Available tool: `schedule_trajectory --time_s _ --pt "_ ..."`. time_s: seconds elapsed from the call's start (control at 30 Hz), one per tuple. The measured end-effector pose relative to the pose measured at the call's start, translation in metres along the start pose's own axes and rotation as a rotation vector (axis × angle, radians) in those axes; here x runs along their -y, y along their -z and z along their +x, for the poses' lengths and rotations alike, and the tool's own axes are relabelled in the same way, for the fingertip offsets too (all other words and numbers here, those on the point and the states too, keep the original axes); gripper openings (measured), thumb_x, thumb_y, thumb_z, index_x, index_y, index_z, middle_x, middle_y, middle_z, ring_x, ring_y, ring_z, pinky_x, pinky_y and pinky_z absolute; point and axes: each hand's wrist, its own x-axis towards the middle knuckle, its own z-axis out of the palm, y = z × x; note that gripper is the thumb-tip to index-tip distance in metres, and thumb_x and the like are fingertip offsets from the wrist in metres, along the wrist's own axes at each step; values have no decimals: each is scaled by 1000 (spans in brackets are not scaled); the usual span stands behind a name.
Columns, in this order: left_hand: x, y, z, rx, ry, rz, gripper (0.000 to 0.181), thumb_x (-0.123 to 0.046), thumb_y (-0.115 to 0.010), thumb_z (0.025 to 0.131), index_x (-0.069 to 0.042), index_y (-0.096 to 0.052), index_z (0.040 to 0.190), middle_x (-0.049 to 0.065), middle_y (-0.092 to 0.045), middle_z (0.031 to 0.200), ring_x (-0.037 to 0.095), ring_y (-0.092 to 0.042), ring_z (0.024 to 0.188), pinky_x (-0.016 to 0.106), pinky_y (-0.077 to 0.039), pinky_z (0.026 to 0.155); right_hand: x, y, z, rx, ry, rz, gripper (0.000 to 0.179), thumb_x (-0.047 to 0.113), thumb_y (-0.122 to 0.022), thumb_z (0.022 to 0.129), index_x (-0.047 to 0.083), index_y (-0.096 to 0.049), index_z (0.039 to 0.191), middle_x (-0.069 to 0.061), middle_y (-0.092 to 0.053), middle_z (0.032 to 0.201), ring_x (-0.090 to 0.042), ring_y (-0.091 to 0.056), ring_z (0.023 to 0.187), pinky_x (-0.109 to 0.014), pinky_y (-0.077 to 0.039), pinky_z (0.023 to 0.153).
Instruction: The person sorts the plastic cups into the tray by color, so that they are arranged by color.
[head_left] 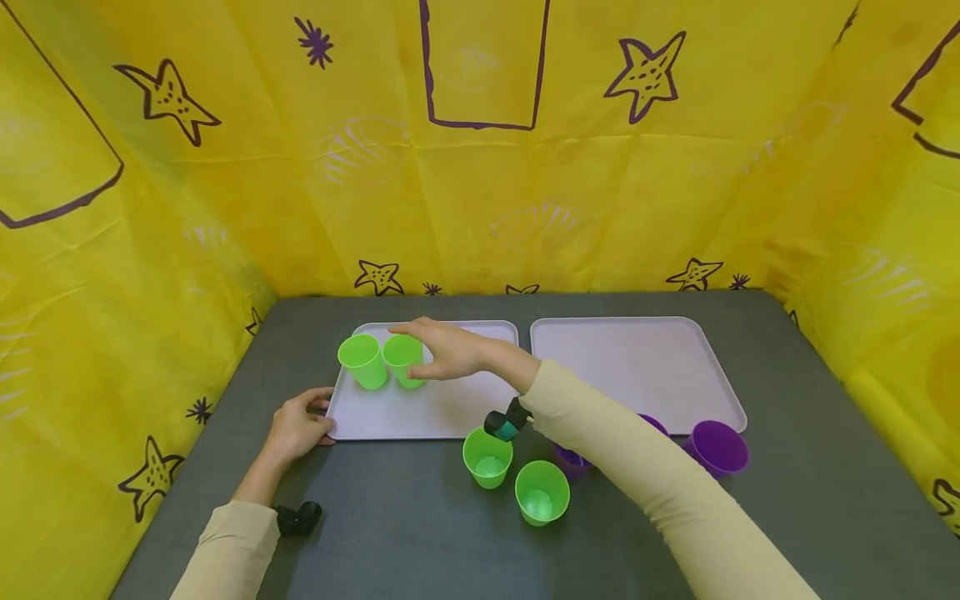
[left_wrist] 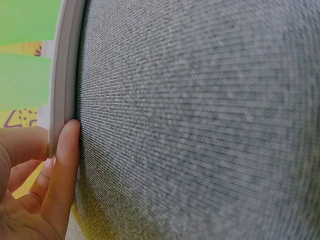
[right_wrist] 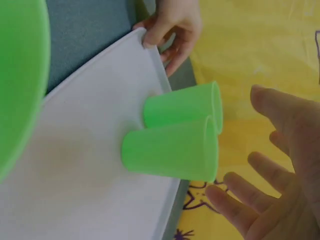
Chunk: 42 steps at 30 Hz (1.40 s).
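Green cup (head_left: 400, 357), the inner of a pair, stands upright toward the left end of the left tray (head_left: 450, 408), its long axis vertical and its mouth up; the outer green cup (head_left: 363, 363) stands just beside it, nearer the tray's left edge. Over the tray, the right hand (head_left: 450, 350) is wide, thumb and fingers spread and holding nothing. From that hand the inner cup lies down and to the left, just off the fingertips, with no contact showing in the right wrist view; it is the nearer hand to this cup. At the tray's near-left corner, the left hand (head_left: 297, 429) pinches the rim between thumb and fingers. In front of the tray's near edge, two more green cups (head_left: 542, 492) stand on the surface (head_left: 405, 525). Purple cups (head_left: 717, 447) are further right of the tray, partly hidden by the right sleeve (head_left: 637, 467).
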Motion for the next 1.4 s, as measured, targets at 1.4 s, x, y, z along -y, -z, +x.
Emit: schedule_trajectory --time_s 1.4 --pt "-2 -1 -2 -7 3 11 56 9 -58 74 8 -45 128 29 -52 110 21 -62 76 31 -57 54 -2 -19 -108 307 226 147 69 20 -67 83 9 -33 141 -3 -37 142 -12 -36 129 -23 -32 107"
